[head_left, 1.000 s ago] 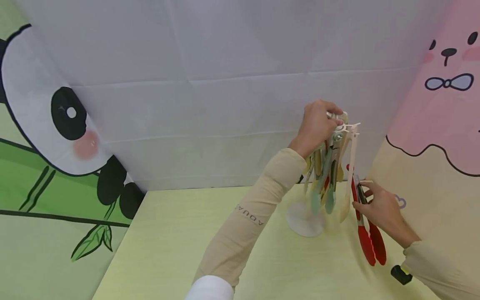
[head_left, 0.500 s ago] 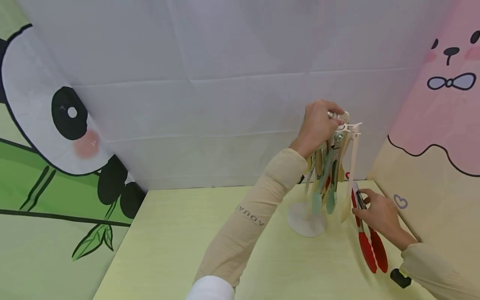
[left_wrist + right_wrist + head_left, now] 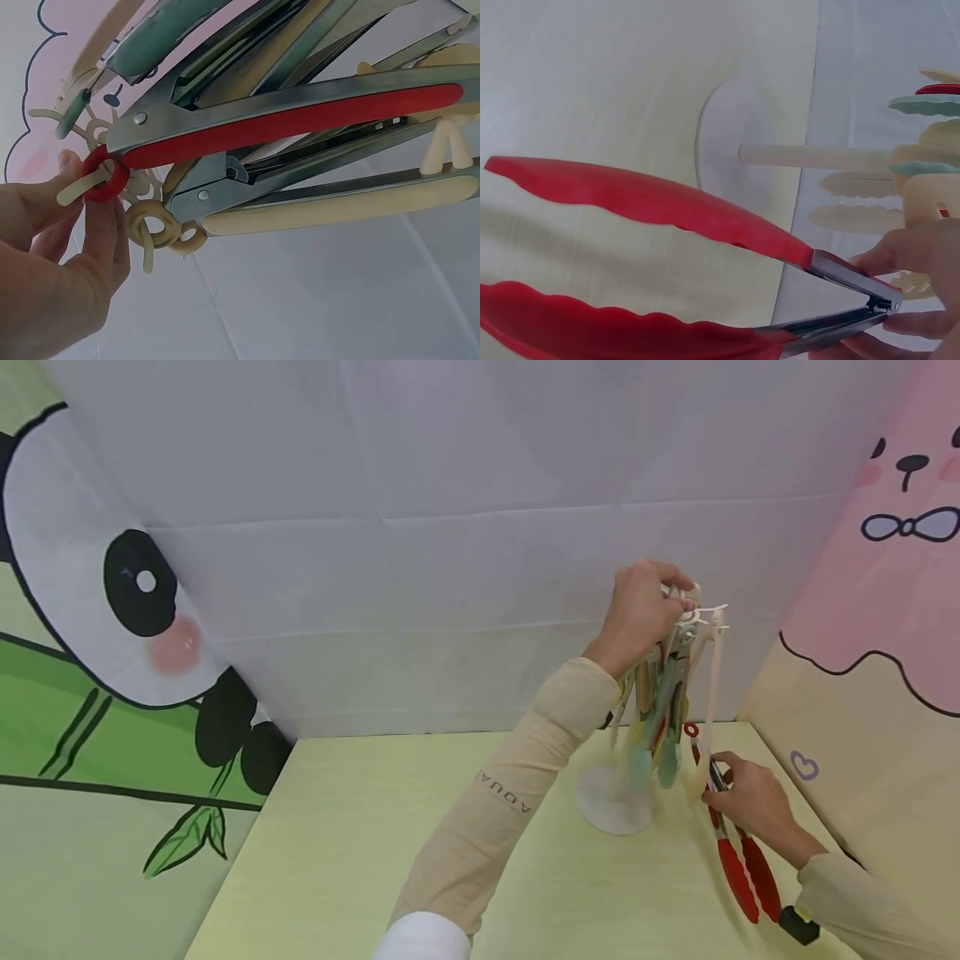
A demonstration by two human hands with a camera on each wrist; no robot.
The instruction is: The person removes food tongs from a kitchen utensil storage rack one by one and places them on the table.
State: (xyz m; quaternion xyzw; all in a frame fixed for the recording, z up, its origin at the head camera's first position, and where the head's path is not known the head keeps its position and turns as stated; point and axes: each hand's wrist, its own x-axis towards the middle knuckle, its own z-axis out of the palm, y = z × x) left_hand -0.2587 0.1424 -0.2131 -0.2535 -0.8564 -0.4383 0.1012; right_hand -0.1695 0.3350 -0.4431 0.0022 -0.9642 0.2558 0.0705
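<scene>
My left hand (image 3: pixel 641 610) grips the top of a white utensil stand (image 3: pixel 611 806) near its hooks. From the hooks hang several tongs in pale green, cream and red; in the left wrist view, red-handled tongs (image 3: pixel 292 127) hang by their ring right at my fingertips. My right hand (image 3: pixel 753 802) pinches a pair of kitchen tongs (image 3: pixel 738 881) with red scalloped tips, below and right of the stand. Their tips point down and stand apart, as the right wrist view shows. A cream utensil (image 3: pixel 716 685) hangs just above my right fingers.
The stand is on a pale yellow table (image 3: pixel 375 843), toward its back right. A small black object (image 3: pixel 799 927) lies near the tips of the red tongs. A white backdrop (image 3: pixel 450 568) rises behind, with printed cartoon panels at both sides.
My right hand has lowered a little with the red tongs, and their red ring end now shows below the hanging utensils. My left hand stays at the top of the stand.
</scene>
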